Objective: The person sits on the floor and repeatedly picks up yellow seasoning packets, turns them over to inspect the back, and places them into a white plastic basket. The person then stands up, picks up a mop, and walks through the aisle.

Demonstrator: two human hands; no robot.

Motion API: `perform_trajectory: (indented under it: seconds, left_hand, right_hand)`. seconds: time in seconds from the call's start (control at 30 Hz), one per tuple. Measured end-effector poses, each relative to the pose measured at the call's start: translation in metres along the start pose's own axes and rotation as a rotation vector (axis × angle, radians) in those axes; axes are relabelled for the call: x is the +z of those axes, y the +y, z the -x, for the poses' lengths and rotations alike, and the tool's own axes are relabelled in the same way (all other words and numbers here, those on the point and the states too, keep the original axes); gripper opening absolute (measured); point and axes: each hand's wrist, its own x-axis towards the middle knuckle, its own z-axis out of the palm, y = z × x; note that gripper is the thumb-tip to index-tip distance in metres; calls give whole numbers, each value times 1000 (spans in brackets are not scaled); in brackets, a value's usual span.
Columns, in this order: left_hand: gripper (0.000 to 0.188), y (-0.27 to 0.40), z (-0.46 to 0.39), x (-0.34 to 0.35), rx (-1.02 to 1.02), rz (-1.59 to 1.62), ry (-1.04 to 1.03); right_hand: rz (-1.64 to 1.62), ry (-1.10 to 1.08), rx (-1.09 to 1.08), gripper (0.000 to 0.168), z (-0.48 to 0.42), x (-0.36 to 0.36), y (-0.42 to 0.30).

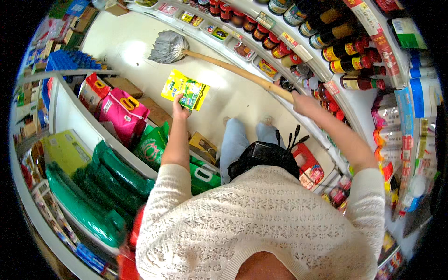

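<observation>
My left hand [180,106] pinches a yellow-and-green plastic food packet [192,91] at its lower edge. A second yellow pouch [170,85] shows beside it, and I cannot tell whether the two are one piece. On the other side, my right hand [303,104], a little blurred, is closed around the upper end of the mop's wooden handle [238,70]. The handle slants down and away to a grey mop head [169,46] resting on the pale floor [115,38]. My right fingers hide the handle's tip.
Shelves with sauce bottles [350,59] and red-lidded jars [271,41] curve along the right. To the left stand a pink bag [122,110], green sacks [152,141] and cardboard boxes [122,86] beside a white shelf unit [71,101]. A black waist bag [262,159] with short antennas hangs before me.
</observation>
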Motion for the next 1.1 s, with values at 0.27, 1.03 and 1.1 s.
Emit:
perform_trajectory:
  seconds: [0.27, 1.03, 1.1]
  left_hand:
    - [33, -79, 41, 31, 161, 76, 55]
    - [33, -332, 177, -73, -55, 154, 160]
    - [33, -355, 187, -93, -76, 144, 187]
  right_hand:
    - [-220, -116, -76, 31, 41, 98, 125]
    - [-1005, -728, 772, 36, 380, 120, 299]
    - [-1133, -791, 941, 35, 419, 140, 338]
